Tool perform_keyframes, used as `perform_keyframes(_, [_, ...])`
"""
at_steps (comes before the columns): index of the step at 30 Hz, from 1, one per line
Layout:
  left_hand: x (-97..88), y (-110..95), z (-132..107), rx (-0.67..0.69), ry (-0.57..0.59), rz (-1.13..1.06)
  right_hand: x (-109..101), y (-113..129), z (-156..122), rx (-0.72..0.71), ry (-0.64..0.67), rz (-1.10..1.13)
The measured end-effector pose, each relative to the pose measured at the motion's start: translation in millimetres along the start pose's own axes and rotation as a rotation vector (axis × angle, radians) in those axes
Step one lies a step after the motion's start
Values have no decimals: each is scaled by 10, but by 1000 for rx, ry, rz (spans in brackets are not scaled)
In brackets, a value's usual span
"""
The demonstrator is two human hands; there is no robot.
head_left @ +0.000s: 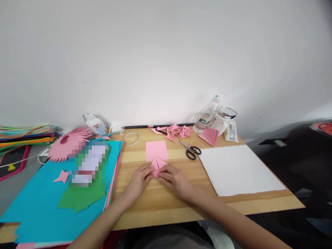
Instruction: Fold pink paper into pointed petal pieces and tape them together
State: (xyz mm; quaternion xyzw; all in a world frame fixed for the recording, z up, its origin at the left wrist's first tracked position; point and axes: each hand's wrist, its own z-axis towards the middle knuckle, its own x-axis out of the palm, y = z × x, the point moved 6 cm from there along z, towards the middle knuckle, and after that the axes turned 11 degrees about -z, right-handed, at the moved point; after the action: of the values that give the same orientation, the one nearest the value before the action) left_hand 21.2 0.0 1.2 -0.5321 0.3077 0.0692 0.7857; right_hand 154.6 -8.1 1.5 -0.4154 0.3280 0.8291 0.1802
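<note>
A small piece of folded pink paper (157, 163) lies on the wooden table, its upper part forming a point with a slit down the middle. My left hand (140, 180) pinches its left lower edge, and my right hand (174, 178) grips the right lower edge with thumb and fingers. Parts of the paper are hidden under the fingertips. Just behind it rests a flat pink paper square (157, 150), partly overlapped by the folded piece. Scissors (191, 151) with black handles lie to the right of the square.
Several folded pink pieces (177, 131) are heaped near the wall. A water bottle (207, 114) leans there, beside a pink paper stack (209, 137). White board (241, 169) covers the right side. Blue sheets (41, 204), green paper (80, 199) and a pleated pink ring (75, 138) occupy the left.
</note>
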Motion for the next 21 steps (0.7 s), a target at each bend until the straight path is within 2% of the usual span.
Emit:
perform_keyframes(4, [-19,112,17,-147,-24,-88,-28,-76,71,75,18,85])
perform_keyframes(7, [-21,140,51,-207,-6,-126,-16,-141,126,131,60,97])
perform_keyframes(14, [-6,92,121,-195,115,43,83,-276,177,216,77,185])
perform_keyframes(21, [-30,69,162,-185,163,20,91,-297,199,261,79,195])
